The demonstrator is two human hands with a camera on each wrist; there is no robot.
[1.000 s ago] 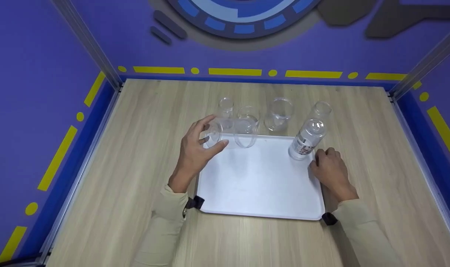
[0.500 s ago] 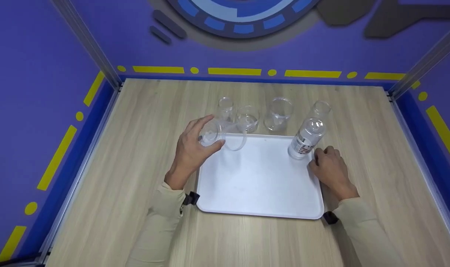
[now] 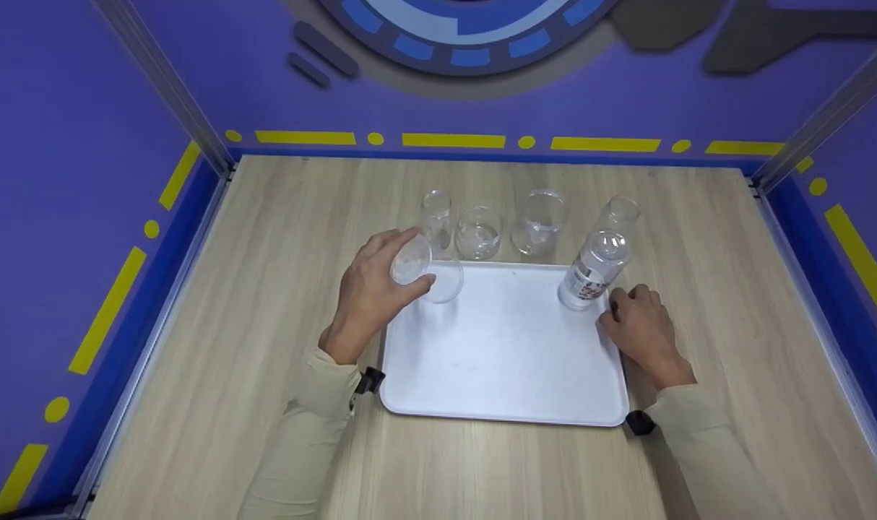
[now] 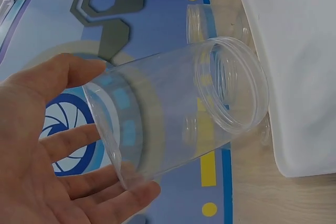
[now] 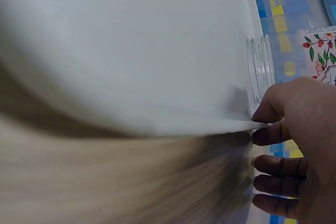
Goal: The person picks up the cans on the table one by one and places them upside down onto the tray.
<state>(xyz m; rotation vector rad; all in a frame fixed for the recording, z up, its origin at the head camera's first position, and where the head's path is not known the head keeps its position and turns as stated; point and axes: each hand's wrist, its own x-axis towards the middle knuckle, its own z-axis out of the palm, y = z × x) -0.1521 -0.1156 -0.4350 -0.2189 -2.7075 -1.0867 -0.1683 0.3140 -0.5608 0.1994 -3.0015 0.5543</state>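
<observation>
My left hand (image 3: pixel 372 292) grips a clear plastic jar (image 4: pixel 157 108) around its base, thumb on one side and fingers on the other. The jar is tilted with its threaded mouth downward, over the far left corner of the white tray (image 3: pixel 507 347). Whether its rim touches the tray I cannot tell. At the tray's right edge, my right hand (image 3: pixel 641 325) pinches the rim between thumb and index finger (image 5: pixel 270 134). Close by, a clear jar with a floral label (image 3: pixel 594 271) stands upside down on the tray, mouth against its surface.
Behind the tray stand a narrow clear jar (image 3: pixel 437 217), a low clear jar (image 3: pixel 480 235), a wider clear jar (image 3: pixel 539 224) and another clear container (image 3: pixel 621 211), partly hidden by the labelled jar. Blue printed walls (image 3: pixel 446 108) enclose the wooden table (image 3: pixel 279 217).
The jar in my left hand has turned from nearly sideways to mouth down, its rim swinging left and toward the tray. My right hand keeps its hold on the tray rim.
</observation>
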